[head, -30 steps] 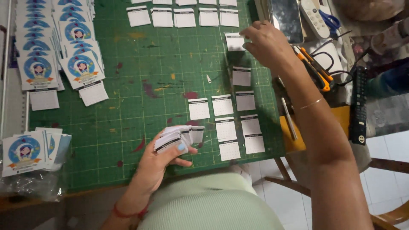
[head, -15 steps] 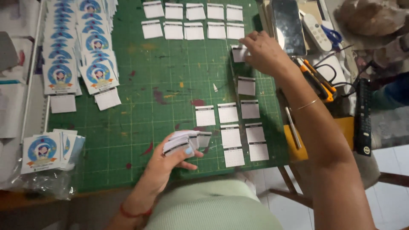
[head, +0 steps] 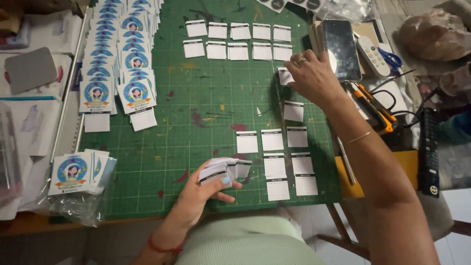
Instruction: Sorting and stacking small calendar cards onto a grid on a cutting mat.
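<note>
Two hands are seen over a scuffed, gridded green cutting mat [head: 206, 113]. A fanned stack of small white paper slips [head: 223, 169] is clamped in the left hand [head: 208, 189], thumb pressed on top and fingers curled beneath, near the mat's front edge. One more white slip [head: 284, 76] is pinched under the fingertips of the right hand [head: 316, 78], flat against the mat's right side. Flat rectangular slips are laid in rows [head: 238, 41] farther back, and glossy printed cards [head: 115, 59] are overlapped at the left.
</note>
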